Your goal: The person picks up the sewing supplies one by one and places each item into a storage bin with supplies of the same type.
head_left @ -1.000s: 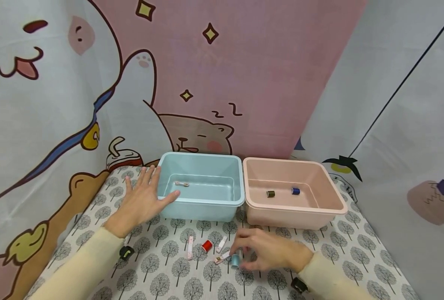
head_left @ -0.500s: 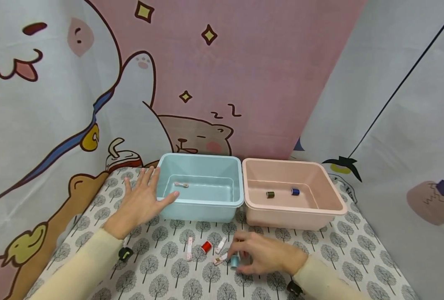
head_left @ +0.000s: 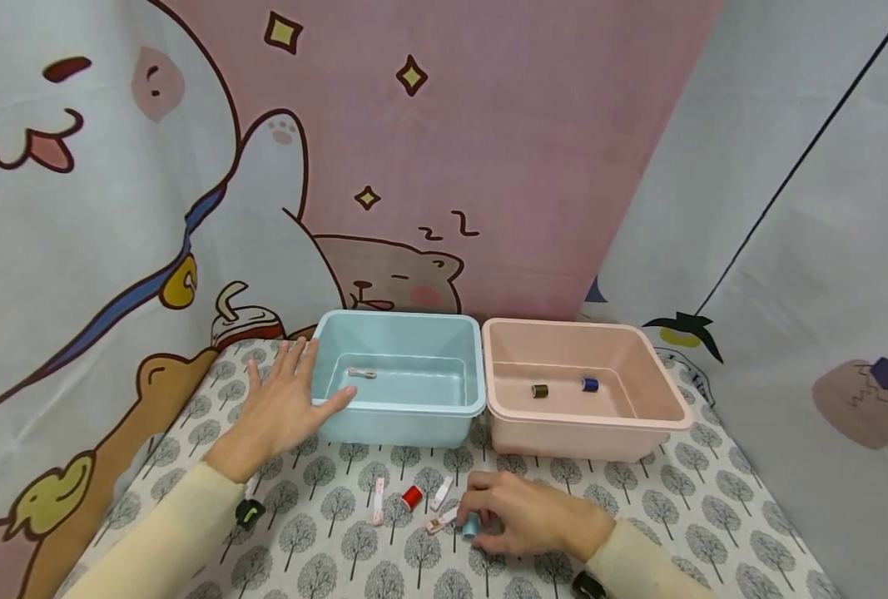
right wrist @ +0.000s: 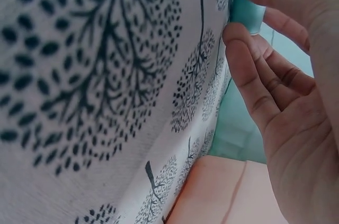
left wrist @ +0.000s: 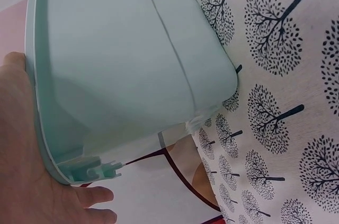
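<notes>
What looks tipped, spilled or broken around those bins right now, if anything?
Nothing stands out. The blue bin and pink bin sit upright, side by side. The red spool lies loose on the cloth, but I see no damage or tangled thread.

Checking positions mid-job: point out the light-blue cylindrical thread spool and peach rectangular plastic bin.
Light-blue thread spool (right wrist: 251,13), right wrist view, on its side.
Peach bin (head_left: 563,438), head view, on its front wall.

A small fabric-walled nook of some kind, with cartoon-print hangings (head_left: 533,166) close behind a tree-print tablecloth (head_left: 334,541).
</notes>
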### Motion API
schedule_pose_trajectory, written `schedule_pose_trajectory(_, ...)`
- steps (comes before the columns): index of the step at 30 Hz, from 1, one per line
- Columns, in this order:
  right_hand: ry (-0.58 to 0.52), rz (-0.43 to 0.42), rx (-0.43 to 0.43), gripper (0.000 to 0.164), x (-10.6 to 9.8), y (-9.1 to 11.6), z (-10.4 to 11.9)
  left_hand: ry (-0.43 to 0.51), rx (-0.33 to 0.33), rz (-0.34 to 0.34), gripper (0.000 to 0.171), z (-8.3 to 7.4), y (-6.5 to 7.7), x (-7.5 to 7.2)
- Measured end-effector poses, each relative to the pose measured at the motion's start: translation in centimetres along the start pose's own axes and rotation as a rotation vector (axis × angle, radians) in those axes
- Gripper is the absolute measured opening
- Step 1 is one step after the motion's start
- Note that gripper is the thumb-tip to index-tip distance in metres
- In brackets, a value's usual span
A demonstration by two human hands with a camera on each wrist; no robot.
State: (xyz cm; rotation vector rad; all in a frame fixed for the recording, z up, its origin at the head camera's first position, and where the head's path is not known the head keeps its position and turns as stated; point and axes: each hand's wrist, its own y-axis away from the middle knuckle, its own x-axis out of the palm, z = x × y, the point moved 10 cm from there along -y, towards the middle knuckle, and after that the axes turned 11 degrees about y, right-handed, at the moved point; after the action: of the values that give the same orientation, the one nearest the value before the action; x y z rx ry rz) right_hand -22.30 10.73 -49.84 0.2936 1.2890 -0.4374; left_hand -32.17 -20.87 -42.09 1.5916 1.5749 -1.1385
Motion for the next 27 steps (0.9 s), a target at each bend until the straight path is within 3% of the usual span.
schedule_pose_trajectory(15, -0.023, -0.039, -0.017, 0.015, -1.2, 0.7, 0.3, 0.000, 0.003, -0.012, 0.121, 0.1, 0.0, 0.0)
schedule_pose_trajectory(27, 0.057, -0.123, -0.008, 0.017, -3.4, 1.2, 0.8, 0.006, 0.003, -0.016, 0.122, 0.2, 0.1, 0.1)
